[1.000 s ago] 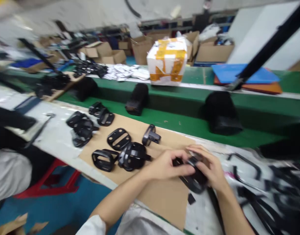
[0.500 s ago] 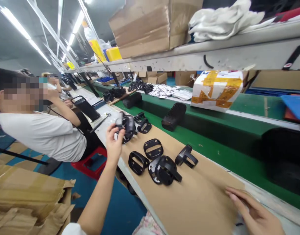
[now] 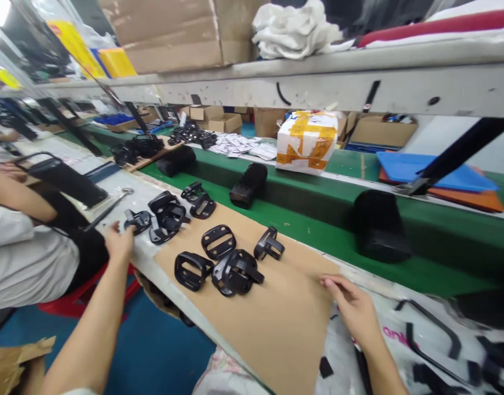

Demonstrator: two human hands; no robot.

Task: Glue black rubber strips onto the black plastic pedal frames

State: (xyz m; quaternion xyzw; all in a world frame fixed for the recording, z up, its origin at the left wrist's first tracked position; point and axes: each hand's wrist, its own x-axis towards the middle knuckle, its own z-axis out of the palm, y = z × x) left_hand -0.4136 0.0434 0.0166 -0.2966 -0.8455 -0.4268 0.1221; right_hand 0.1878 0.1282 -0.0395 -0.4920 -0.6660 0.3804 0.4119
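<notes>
My left hand (image 3: 119, 241) reaches far out to the left, its fingers curled onto a black plastic part (image 3: 139, 219) lying on the white bench top. Beside that part sits a small pile of similar black parts (image 3: 167, 214). My right hand (image 3: 352, 310) lies open, fingers flat on the right edge of a brown cardboard sheet (image 3: 276, 323). Several black frame-shaped parts lie on the sheet: one at the front (image 3: 190, 270), an oval one (image 3: 217, 241), a stacked pair (image 3: 237, 271) and a small one (image 3: 269, 244).
A green conveyor belt (image 3: 317, 219) runs behind the bench, carrying black ribbed cylinders (image 3: 249, 185) (image 3: 379, 225). Beyond stands a white box with yellow tape (image 3: 307, 140). A co-worker in a white shirt (image 3: 21, 258) sits at the left by a metal tool (image 3: 107, 208). Black straps (image 3: 441, 340) lie at the right.
My left hand has come down from holding a black part in the air to the bench at the far left. My right hand has slid left onto the cardboard's edge.
</notes>
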